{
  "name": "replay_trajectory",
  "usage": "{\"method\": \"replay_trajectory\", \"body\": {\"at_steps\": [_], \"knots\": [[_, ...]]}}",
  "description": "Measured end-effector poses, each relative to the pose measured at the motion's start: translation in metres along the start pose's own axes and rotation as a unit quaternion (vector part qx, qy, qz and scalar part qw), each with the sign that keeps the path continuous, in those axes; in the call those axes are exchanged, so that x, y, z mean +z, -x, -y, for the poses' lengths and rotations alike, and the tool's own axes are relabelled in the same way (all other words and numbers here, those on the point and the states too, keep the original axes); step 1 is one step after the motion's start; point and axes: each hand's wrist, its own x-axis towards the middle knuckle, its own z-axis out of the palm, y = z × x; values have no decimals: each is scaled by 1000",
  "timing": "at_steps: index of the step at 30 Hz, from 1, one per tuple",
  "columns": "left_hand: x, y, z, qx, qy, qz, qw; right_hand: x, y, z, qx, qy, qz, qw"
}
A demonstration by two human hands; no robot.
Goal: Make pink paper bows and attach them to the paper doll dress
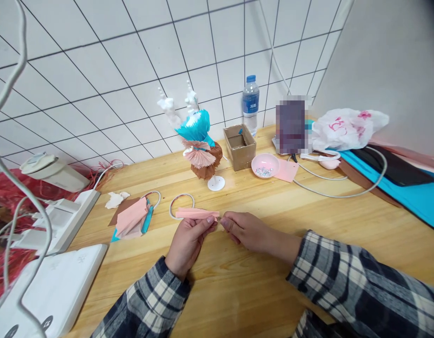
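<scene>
A narrow folded strip of pink crepe paper (pixel 194 213) is pinched near its right end between the thumb and fingers of my left hand (pixel 187 241). Close beside that end, my right hand (pixel 248 230) is closed, its thumb pressed against the fingers. A tiny dark thing shows at its fingertips, too small to name. Behind the strip lies a thin white ring (pixel 183 194), partly covered by the paper. To the left, a pile of pleated pink paper (pixel 132 218) rests on blue and brown sheets.
A figure of blue, pink and brown pleated paper (pixel 197 124) stands on a white round base. Near it are a cardboard box (pixel 247 157), a pink bowl of beads (pixel 256 162) and a water bottle (pixel 251 98). A power strip (pixel 78 216) and white cables lie left.
</scene>
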Motion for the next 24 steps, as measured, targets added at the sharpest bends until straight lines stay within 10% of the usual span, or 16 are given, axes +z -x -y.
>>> {"method": "replay_trajectory", "body": {"at_steps": [24], "knots": [[-1,0,-1,0,21,-11,1000,0,0,-1,7,0,23,1000]]}}
